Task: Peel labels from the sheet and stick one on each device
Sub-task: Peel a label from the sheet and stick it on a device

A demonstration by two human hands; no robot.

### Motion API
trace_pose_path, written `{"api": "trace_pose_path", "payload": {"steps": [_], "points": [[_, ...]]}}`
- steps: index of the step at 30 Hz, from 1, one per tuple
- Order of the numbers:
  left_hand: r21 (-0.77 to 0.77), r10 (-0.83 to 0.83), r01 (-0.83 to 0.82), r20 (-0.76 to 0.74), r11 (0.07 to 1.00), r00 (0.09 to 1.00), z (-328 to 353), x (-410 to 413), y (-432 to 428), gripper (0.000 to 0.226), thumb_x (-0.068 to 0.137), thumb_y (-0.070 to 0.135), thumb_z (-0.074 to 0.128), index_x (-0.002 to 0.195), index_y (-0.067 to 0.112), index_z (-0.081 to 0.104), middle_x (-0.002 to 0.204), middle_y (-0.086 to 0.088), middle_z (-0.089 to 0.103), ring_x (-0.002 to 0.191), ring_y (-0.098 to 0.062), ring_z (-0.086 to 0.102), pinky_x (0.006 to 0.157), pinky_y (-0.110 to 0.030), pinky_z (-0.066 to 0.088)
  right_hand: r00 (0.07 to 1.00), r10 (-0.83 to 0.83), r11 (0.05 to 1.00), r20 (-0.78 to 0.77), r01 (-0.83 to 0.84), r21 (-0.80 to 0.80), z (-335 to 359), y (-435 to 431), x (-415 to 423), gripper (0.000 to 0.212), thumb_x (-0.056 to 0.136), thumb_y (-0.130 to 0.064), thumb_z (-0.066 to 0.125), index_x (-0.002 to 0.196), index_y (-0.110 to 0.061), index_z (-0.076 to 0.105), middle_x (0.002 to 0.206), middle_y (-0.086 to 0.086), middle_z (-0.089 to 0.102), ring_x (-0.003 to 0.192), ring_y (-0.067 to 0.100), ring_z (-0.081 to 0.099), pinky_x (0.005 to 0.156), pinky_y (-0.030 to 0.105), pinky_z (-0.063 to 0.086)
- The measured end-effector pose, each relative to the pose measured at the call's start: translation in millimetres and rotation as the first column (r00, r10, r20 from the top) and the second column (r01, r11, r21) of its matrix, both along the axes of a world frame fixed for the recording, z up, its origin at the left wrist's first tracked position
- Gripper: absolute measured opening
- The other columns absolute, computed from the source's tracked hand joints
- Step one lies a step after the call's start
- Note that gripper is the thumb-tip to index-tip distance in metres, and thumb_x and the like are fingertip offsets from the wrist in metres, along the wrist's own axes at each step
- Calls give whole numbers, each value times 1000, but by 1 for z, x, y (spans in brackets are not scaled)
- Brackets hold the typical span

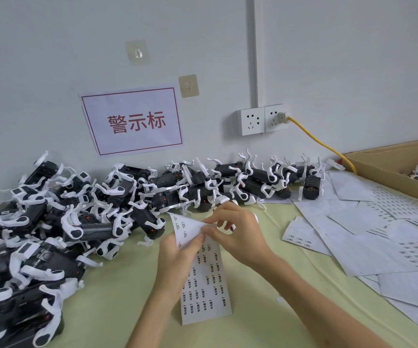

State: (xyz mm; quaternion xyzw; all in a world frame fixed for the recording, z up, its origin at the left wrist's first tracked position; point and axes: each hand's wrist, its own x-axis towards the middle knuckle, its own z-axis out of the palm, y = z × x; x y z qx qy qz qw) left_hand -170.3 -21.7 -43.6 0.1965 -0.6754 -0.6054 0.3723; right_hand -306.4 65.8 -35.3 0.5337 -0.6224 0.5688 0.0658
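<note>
Surface (117,292): pale green covering. Heap of black-and-white devices (82,222) along the far edge and left side. Label sheet (206,290) at centre. Loose white backing sheets (378,237) spread toward the right edge. Cardboard box (388,169) at the far right corner.

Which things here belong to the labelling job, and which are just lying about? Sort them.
Belongs to the job:
label sheet, held by the left hand and the right hand
pile of black-and-white devices

Just lying about:
loose paper sheets
cardboard box
wall sign
wall sockets with yellow cable
adhesive hooks
</note>
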Motion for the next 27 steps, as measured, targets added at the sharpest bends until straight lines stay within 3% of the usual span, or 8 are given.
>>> {"api": "trace_pose_path", "payload": {"steps": [5, 7, 12, 20, 24, 27], "points": [[-15, 8, -8, 5, 1000, 1000, 0, 0, 0, 16, 82, 31, 69, 94, 30, 79, 93, -6, 80, 89, -28, 76, 80, -43, 59, 1000, 23, 1000, -8, -22, 5, 0, 2, 0, 2, 85, -15, 81, 86, -17, 80, 79, -16, 62, 70, 7, 56, 66, 11, 41], [-46, 2, -1, 20, 999, 1000, -1, 0, 0, 10, 89, 25, 71, 93, 29, 79, 92, -6, 79, 88, -28, 75, 77, -40, 59, 999, 36, 999, 14, -36, 19, 1, 4, 0, 4, 85, -15, 79, 81, -17, 79, 78, -15, 62, 70, 8, 56, 66, 13, 41], [-101, 14, -5, 84, 995, 996, -4, -2, 1, 29, 99, 9, 66, 91, 34, 78, 88, -4, 79, 84, -24, 75, 68, -29, 59, 996, 52, 998, 70, -54, 34, 3, 6, -1, 10, 81, -9, 72, 72, -12, 72, 75, -7, 63, 66, 10, 56, 64, 24, 47], [-47, 17, -13, 93, 999, 996, -3, -2, 0, 19, 96, 14, 70, 91, 30, 78, 90, -8, 79, 84, -29, 76, 74, -46, 61, 998, 7, 999, 57, -10, 40, 5, 6, -1, 10, 85, -10, 68, 77, -15, 72, 76, -9, 66, 66, 12, 59, 63, 20, 48], [8, -9, 9, 82, 1000, 997, -2, -1, -1, 10, 91, 18, 71, 91, 25, 78, 90, -11, 78, 83, -31, 76, 71, -43, 61, 997, -1, 1000, 79, -1, 20, 3, 4, -1, 11, 86, -10, 68, 79, -17, 74, 77, -11, 68, 67, 12, 61, 64, 17, 46], [45, -18, 14, 86, 999, 996, -1, -1, 0, 12, 81, 26, 73, 92, 23, 77, 92, -13, 78, 86, -34, 76, 77, -49, 62, 994, -46, 999, 103, 47, -7, 3, 3, -3, 11, 88, -12, 69, 81, -19, 74, 77, -13, 70, 69, 11, 62, 65, 18, 47]]}}
